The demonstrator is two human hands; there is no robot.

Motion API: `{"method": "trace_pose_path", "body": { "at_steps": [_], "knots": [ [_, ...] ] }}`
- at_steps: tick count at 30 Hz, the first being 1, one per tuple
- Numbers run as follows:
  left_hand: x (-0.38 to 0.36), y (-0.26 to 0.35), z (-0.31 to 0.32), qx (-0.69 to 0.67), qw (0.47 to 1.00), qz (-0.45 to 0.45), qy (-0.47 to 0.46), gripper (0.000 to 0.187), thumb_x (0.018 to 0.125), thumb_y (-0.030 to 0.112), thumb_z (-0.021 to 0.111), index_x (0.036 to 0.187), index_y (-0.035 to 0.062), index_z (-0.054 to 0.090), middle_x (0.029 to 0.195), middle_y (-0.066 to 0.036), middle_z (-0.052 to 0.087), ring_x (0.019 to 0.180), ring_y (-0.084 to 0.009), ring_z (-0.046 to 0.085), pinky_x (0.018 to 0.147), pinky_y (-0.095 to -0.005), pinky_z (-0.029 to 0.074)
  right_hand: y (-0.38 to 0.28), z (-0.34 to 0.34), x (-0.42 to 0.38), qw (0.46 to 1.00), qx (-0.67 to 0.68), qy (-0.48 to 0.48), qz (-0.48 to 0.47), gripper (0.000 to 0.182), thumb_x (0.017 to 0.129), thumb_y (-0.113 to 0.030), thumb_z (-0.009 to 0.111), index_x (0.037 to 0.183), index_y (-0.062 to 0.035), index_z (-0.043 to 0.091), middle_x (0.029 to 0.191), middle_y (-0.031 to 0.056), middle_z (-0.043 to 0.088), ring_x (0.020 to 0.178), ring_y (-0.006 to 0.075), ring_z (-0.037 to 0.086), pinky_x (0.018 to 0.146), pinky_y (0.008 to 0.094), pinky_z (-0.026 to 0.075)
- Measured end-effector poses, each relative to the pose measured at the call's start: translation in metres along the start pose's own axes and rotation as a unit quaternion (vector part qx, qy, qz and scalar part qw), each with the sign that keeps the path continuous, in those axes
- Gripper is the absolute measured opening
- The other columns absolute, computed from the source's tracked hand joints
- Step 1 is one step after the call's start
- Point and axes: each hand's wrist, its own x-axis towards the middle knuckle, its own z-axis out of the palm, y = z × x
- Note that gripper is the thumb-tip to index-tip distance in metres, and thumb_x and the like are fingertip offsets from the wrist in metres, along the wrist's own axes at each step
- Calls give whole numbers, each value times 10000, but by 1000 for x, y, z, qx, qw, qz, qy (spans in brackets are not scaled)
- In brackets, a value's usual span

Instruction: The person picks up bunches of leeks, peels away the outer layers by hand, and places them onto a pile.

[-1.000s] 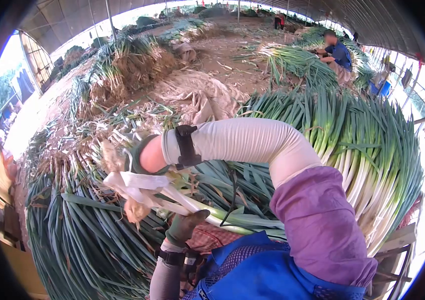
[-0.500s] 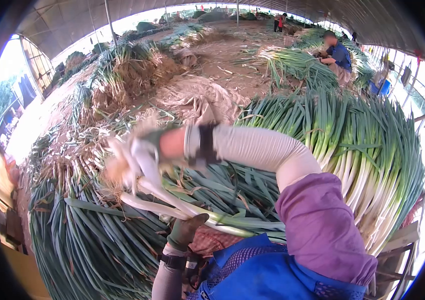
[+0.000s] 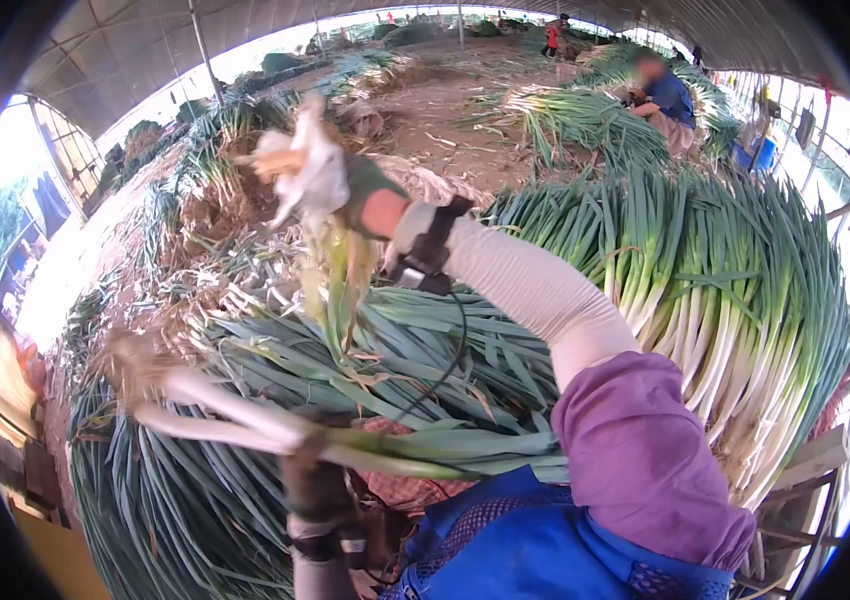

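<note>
My left hand [image 3: 320, 470], in a dark glove, is closed round a pair of thick green onions [image 3: 235, 410] in front of my body. Their roots point left and blur, and their green leaves run right across my lap. Raised to the upper middle, my gloved right hand [image 3: 370, 195] grips stripped outer leaves [image 3: 315, 180], whitish and crumpled. Yellow-green ends of these leaves [image 3: 345, 275] dangle below it. Under both hands lies a heap of unpeeled green onions [image 3: 175, 490].
Peeled green onions [image 3: 735, 350] with white stems are stacked on my right. More piles stand farther off, and a person [image 3: 667, 95] sits by one. Leaf scraps [image 3: 255, 260] litter the ground ahead. A metal pole [image 3: 205, 50] rises at the back left.
My right hand has risen away from the stalks, carrying stripped leaves up and forward. My left hand has moved a little left and down, with the green onions still in it.
</note>
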Motion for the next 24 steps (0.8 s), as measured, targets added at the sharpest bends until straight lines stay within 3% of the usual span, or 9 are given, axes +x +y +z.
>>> {"method": "trace_pose_path", "body": {
  "at_steps": [2,4,6,12,13,15,18,21,24],
  "knots": [
    [8,38,-29,-36,994,101,12,345,855,142,584,1164,11,505,1041,-124,581,930,-270,600,821,-407,521,-15,-24,-39,979,108,116,128,556,799,29,583,1301,4,344,1177,195,557,1083,279,581,772,421,573],
    [3,103,-45,-136,986,57,-83,368,898,227,600,1184,11,514,1021,-97,591,897,-225,591,799,-364,513,-18,-52,-108,957,81,159,230,542,890,-110,524,1356,18,278,1276,194,519,1181,269,523,892,404,515],
    [-23,161,-54,64,957,270,79,362,910,253,581,1201,43,533,946,-85,609,819,-197,584,715,-350,522,-1,-93,-189,944,-39,122,304,541,983,-304,467,1372,29,289,1375,196,448,1297,258,424,1045,393,410],
    [-131,384,-52,517,665,434,320,481,913,369,554,1221,0,530,855,-99,629,730,-208,623,668,-330,556,-41,-109,-469,767,71,367,522,445,1004,-461,279,1136,-76,458,1119,116,484,902,223,547,810,286,469],
    [-150,410,-48,564,610,441,339,504,914,389,549,1225,-7,530,840,-102,633,715,-210,630,660,-327,561,-53,-116,-508,751,26,312,582,391,995,-429,308,1105,-90,469,1072,102,495,895,231,533,827,307,459],
    [-181,452,-28,613,522,450,386,518,914,400,546,1223,-16,530,822,-103,636,698,-210,636,652,-325,567,-76,-133,-557,732,-172,-1,659,285,978,-365,364,1042,-117,490,978,75,517,883,247,505,861,348,439],
    [-199,477,12,621,497,431,426,495,912,374,547,1208,-23,534,813,-101,635,692,-204,636,652,-330,568,-81,-142,-584,645,-362,-422,524,229,927,-288,451,1048,-119,547,994,86,557,944,274,514,891,396,422],
    [-198,487,38,609,538,404,420,471,911,348,549,1193,-29,538,804,-99,634,687,-199,635,652,-334,568,-79,-137,-546,622,-339,-479,518,261,910,-302,486,1021,-91,593,985,102,601,926,256,544,848,380,419],
    [-178,483,50,554,659,331,387,448,910,323,550,1178,-36,541,796,-97,633,681,-193,635,652,-339,569,-39,-132,-471,588,-297,-502,560,307,911,-354,482,1002,-87,604,972,104,611,902,243,559,830,369,440]
  ]
}}
